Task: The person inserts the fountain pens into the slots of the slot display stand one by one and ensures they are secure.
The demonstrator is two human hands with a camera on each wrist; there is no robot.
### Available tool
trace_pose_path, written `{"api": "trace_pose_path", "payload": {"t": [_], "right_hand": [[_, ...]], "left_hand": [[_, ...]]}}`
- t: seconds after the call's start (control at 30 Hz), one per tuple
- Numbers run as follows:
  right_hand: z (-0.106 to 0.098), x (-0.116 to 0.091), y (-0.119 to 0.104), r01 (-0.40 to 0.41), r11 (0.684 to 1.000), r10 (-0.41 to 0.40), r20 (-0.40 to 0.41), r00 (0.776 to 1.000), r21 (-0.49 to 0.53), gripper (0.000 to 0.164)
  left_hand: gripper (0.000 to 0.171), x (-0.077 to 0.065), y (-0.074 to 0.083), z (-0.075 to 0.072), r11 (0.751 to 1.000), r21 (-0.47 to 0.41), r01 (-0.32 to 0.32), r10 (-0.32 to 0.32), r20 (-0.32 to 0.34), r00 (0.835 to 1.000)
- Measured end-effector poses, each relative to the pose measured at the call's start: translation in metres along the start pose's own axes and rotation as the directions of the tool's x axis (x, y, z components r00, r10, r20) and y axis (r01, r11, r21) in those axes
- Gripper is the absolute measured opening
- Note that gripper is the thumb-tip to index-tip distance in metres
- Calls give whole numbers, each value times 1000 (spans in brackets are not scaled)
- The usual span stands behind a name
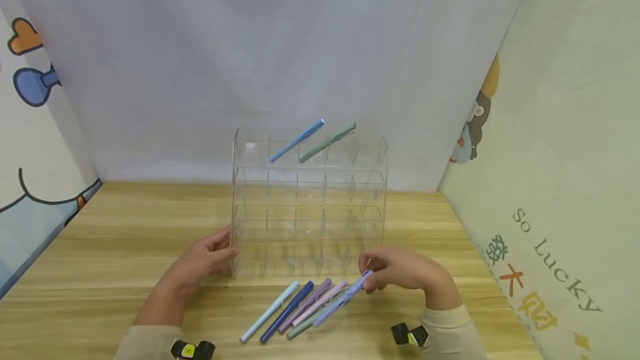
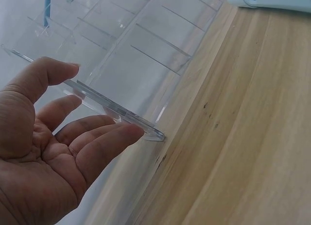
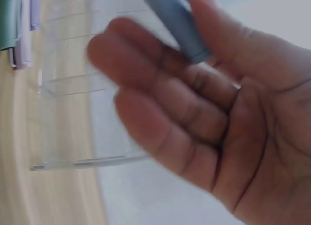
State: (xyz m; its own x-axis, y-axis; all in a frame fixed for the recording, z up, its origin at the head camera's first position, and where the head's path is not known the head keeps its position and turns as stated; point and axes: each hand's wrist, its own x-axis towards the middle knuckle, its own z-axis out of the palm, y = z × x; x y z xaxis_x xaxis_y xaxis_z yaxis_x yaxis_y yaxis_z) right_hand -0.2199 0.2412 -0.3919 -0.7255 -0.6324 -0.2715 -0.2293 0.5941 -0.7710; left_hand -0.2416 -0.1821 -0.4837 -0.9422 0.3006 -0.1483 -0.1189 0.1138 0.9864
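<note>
A clear acrylic display rack (image 1: 310,175) with tiers of small compartments stands upright on the table. My left hand (image 1: 202,260) holds its left side panel (image 2: 114,107), thumb on one face and fingers on the other. Between thumb and fingertips, my right hand (image 1: 400,268) pinches a periwinkle pen (image 1: 342,300) near its upper end; the pen slants over the row on the table. In the right wrist view this pen (image 3: 177,23) looks grey-blue. A blue pen (image 1: 297,140) and a green pen (image 1: 327,143) lean in the rack's top tier.
In front of the rack lie a light blue pen (image 1: 269,312), a dark blue pen (image 1: 287,312), a purple pen (image 1: 305,305), a pink pen (image 1: 319,304) and another green pen (image 1: 300,329), partly covered. A pale curtain (image 1: 310,43) hangs behind; a printed panel (image 1: 550,182) borders the right.
</note>
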Motion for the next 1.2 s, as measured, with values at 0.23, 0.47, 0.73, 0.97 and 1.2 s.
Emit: {"api": "trace_pose_path", "payload": {"t": [0.23,0.47,0.73,0.97,1.2], "right_hand": [[-10,-4,-4,225,957,-217,-62,974,184,17],[-15,-5,-5,412,882,-356,-251,900,227,22],[-25,-6,-4,580,796,-423,-524,739,174,26],[-61,-1,-14,599,786,-377,-650,660,153,28],[-104,2,-27,606,780,-346,-700,624,154,28]], "left_hand": [[78,-2,-3,-4,1000,9,3,-3,-15,1000],[77,-3,-5,-7,1000,5,-5,5,-9,1000],[76,-2,-3,-1,1000,4,-17,17,-11,1000],[77,-1,-4,4,1000,-14,-13,13,-18,1000],[76,0,-2,3,999,-15,-29,29,-6,1000]]}}
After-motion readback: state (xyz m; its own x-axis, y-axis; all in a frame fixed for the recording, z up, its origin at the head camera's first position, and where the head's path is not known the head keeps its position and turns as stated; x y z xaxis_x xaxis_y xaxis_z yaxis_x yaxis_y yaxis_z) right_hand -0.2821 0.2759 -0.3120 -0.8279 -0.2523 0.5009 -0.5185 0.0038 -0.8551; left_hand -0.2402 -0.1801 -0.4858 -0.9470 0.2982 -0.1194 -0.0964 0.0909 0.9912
